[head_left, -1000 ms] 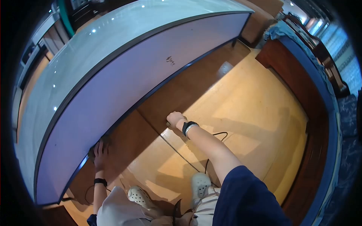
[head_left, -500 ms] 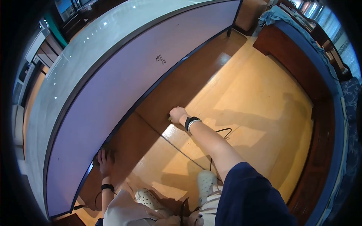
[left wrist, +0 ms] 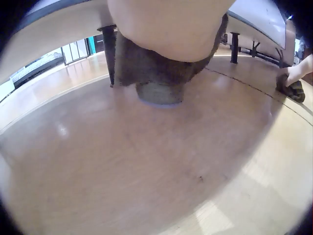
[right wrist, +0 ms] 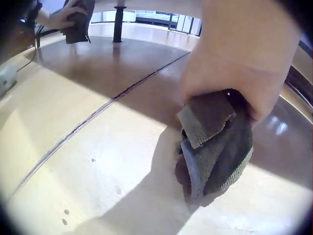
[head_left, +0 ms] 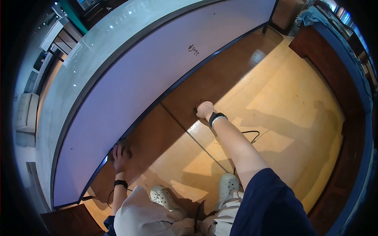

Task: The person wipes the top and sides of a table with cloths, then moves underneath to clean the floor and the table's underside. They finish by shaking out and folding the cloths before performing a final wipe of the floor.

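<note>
In the head view my left hand [head_left: 121, 159] is at the lower edge of the long pale panel [head_left: 130, 82], fingers spread over a dark cloth. The left wrist view shows that cloth [left wrist: 151, 68] bunched below the hand, a narrower part reaching down toward the floor. Seen from the right wrist, the left fingers hold the cloth [right wrist: 77, 29] from the side. My right hand [head_left: 205, 110] is on the shaded floor, right of the dark seam. It grips a folded dark cloth [right wrist: 220, 147] with a greyish underside; its fingertips are mostly hidden.
The glossy-topped furniture stands on thin dark legs [right wrist: 118, 24]. A dark cord [head_left: 252, 131] lies right of the right forearm. Two feet in pale clogs [head_left: 228, 187] stand below. A reddish-brown wooden frame [head_left: 315, 47] runs along the right side.
The head view has shifted, so the scene sits farther right. My right hand is slightly farther from the floor seam, still gripping its cloth. The left hand remains by the panel's lower edge.
</note>
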`<state>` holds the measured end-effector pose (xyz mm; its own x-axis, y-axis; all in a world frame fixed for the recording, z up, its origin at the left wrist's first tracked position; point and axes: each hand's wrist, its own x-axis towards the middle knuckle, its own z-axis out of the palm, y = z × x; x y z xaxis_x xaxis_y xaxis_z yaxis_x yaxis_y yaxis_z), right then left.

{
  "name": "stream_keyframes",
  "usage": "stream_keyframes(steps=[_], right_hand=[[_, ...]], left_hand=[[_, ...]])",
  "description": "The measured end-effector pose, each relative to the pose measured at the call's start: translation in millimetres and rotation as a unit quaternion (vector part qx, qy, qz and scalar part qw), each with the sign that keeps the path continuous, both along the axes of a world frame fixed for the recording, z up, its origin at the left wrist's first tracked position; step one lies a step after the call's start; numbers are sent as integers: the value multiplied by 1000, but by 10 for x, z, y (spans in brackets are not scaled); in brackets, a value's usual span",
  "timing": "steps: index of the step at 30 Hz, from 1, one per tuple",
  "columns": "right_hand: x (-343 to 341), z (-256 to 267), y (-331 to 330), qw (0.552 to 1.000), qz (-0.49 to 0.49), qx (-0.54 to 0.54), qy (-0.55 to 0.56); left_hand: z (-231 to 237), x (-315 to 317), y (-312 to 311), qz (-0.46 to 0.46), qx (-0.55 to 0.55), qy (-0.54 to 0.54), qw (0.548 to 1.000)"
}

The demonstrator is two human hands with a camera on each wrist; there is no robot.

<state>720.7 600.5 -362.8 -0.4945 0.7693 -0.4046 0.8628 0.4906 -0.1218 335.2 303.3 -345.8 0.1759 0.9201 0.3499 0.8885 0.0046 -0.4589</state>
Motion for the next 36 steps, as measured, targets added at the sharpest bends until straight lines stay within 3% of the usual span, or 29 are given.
stream_keyframes(steps=[8, 10, 11, 13, 15, 17, 19, 21, 23, 36], right_hand=[[139, 173, -22, 998, -3, -45, 39], [163, 83, -27, 998, -13, -28, 60], [171, 84, -32, 998, -11, -33, 59], [166, 158, -38, 999, 6, -32, 33], [164, 121, -19, 999, 1, -29, 36], [149, -19, 48, 998, 4, -37, 56], [121, -36, 70, 997, -7, -53, 54], [100, -43, 78, 997, -18, -62, 37], [97, -133, 82, 997, -21, -63, 41], [190, -56, 14, 995, -3, 20, 99]], left_hand=[[-83, 185, -6, 66, -7, 0, 998], [-44, 351, 70, 42, 93, -14, 995], [-14, 459, 91, 44, 88, -14, 995], [72, 739, 105, 105, 98, -162, 976], [166, 1061, 209, 79, 52, -309, 946], [-8, 1253, 241, 70, -142, -492, 856], [-94, 1555, 334, 31, -342, -499, 795], [-81, 1927, 212, -12, -316, -276, 908], [-44, 1979, 180, -6, -356, -230, 906], [-89, 1860, 162, -23, -336, -269, 902]])
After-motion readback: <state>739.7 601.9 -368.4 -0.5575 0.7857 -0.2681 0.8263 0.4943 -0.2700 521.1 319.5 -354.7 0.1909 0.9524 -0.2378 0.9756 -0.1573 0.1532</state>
